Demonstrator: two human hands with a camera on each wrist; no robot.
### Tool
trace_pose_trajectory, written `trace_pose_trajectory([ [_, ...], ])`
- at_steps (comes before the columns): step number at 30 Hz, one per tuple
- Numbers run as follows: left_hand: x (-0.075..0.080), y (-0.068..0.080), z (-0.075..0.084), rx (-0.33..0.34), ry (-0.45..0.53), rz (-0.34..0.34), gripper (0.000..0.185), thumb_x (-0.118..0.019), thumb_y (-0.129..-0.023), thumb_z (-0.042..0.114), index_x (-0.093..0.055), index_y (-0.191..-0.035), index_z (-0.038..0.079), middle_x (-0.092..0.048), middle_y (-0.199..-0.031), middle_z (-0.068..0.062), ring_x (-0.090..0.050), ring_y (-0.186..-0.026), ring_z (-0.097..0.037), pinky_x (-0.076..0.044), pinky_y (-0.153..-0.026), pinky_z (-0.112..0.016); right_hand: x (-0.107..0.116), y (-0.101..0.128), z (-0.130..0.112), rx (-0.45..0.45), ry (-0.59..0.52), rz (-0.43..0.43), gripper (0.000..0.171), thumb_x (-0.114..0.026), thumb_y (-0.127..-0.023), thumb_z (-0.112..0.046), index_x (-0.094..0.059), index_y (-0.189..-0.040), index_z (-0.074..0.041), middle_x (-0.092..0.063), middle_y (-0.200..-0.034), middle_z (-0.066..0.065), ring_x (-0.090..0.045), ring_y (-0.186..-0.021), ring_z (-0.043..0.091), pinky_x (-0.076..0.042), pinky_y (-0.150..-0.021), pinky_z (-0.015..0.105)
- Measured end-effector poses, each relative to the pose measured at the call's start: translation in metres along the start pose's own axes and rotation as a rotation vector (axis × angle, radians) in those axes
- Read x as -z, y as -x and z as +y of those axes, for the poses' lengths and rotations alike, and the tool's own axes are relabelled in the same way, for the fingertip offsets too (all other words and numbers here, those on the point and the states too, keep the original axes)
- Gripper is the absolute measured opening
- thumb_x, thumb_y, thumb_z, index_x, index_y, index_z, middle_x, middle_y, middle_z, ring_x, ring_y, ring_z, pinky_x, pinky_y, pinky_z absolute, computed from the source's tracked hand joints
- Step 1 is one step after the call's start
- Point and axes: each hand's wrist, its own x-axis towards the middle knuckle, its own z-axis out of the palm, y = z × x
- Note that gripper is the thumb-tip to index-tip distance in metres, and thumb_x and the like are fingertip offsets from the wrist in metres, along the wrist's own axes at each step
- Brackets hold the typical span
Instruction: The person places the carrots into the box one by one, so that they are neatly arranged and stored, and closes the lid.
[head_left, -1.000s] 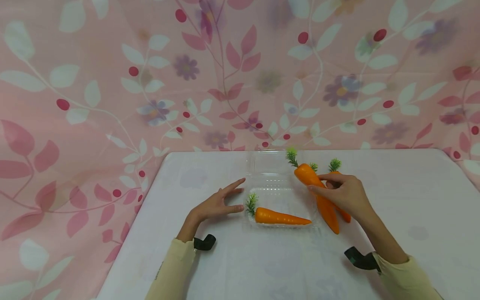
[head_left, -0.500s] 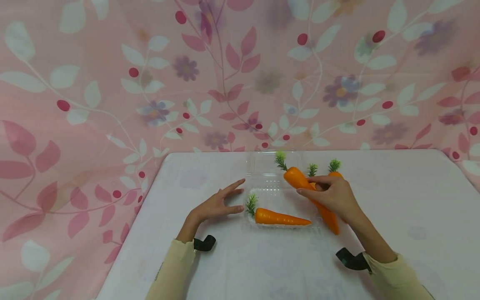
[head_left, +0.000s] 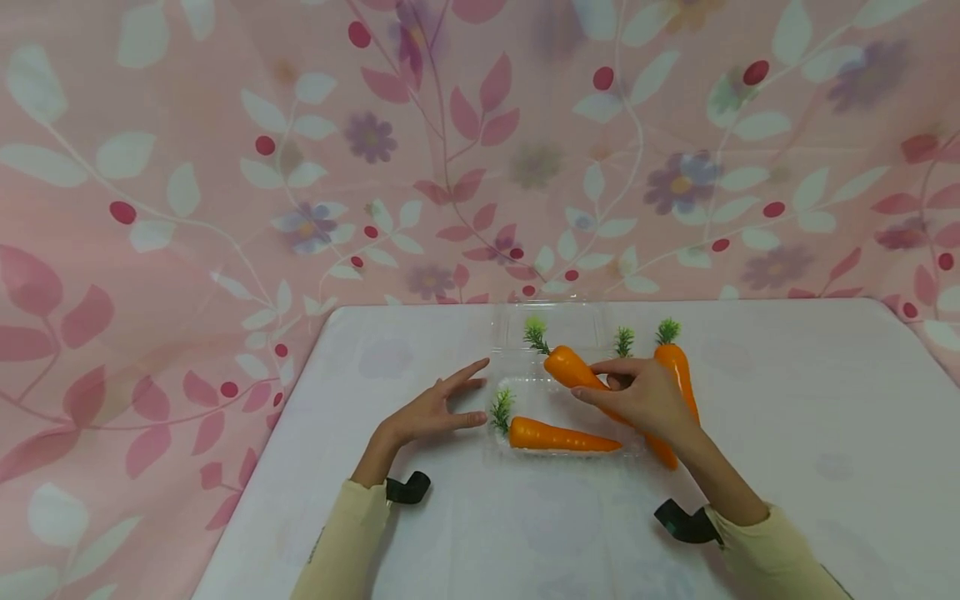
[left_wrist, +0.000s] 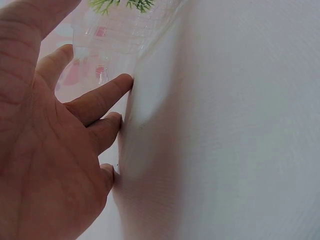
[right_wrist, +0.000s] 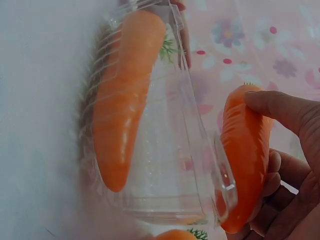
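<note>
**Mia:** How many carrots are in the clear box [head_left: 558, 392] now?

**Ben:** One. It lies flat in the box [head_left: 564, 436], with its green top at 9 o'clock. That one looks done.

**Mia:** And the others?

**Ben:** The right hand [head_left: 637, 398] holds a second carrot [head_left: 572, 370] over the box. It is not down yet. Its green top points to about 10 o'clock.

**Mia:** Any more?

**Ben:** Yes. One more orange carrot [head_left: 677, 374] lies on the white table [head_left: 787, 417], at 3 o'clock from the box. Another green top [head_left: 624, 340] peeks out behind the hand, so I think a carrot hides there. Those are left to do.

**Mia:** How does the right hand hold it?

**Ben:** Its thumb and fingers are curled round the carrot's fat end.

**Mia:** What about the left hand [head_left: 433, 408]?

**Ben:** It lies flat on the table at 9 o'clock from the box. Its fingers are straight and spread apart. The tips are just beside the box edge, holding nothing.
</note>
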Motion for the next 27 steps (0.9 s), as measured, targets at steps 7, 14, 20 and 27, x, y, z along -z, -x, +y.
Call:
trace_pose_trajectory([
  [7, 0.0, 0.001, 0.0, -0.011, 0.003, 0.004, 0.087, -0.07, -0.09, 0.044, -0.02, -0.159, 0.029, -0.041, -0.153, -0.003, -0.036, -0.141, -0.015, 0.005, -0.112, -0.065, -0.01, -0.002, -0.004, -0.006, 0.005, -0.034, 0.049, -0.086, -0.074, -0.046, -0.077, -0.106, -0.01, -0.054, -0.072, 0.004, -0.048, -0.069, 0.021, -0.035, -0.053, 0.025],
  [14, -0.001, -0.001, -0.002, -0.012, 0.002, 0.0, 0.086, -0.07, -0.091, 0.045, -0.019, -0.159, 0.031, -0.041, -0.153, 0.0, -0.035, -0.14, -0.011, 0.005, -0.113, -0.064, -0.017, -0.002, -0.008, -0.036, -0.015, -0.047, 0.045, -0.087, -0.071, -0.047, -0.078, -0.102, -0.016, -0.053, -0.07, 0.004, -0.048, -0.066, 0.021, -0.035, -0.053, 0.026],
  [20, -0.001, -0.001, -0.003, -0.009, -0.004, 0.006, 0.086, -0.07, -0.09, 0.045, -0.02, -0.159, 0.031, -0.042, -0.152, 0.0, -0.035, -0.141, -0.012, 0.006, -0.112, -0.064, -0.024, -0.004, -0.007, -0.009, 0.097, -0.068, 0.044, -0.087, -0.072, -0.045, -0.079, -0.102, -0.014, -0.051, -0.065, 0.001, -0.045, -0.061, 0.019, -0.032, -0.05, 0.026],
  [27, -0.001, 0.0, -0.002, -0.007, -0.004, 0.004, 0.086, -0.07, -0.091, 0.044, -0.02, -0.159, 0.03, -0.044, -0.151, 0.0, -0.032, -0.142, -0.012, 0.005, -0.113, -0.063, -0.03, -0.001, -0.006, 0.035, 0.146, -0.108, 0.043, -0.085, -0.075, -0.042, -0.078, -0.104, -0.012, -0.047, -0.062, -0.001, -0.043, -0.057, 0.017, -0.03, -0.048, 0.025],
])
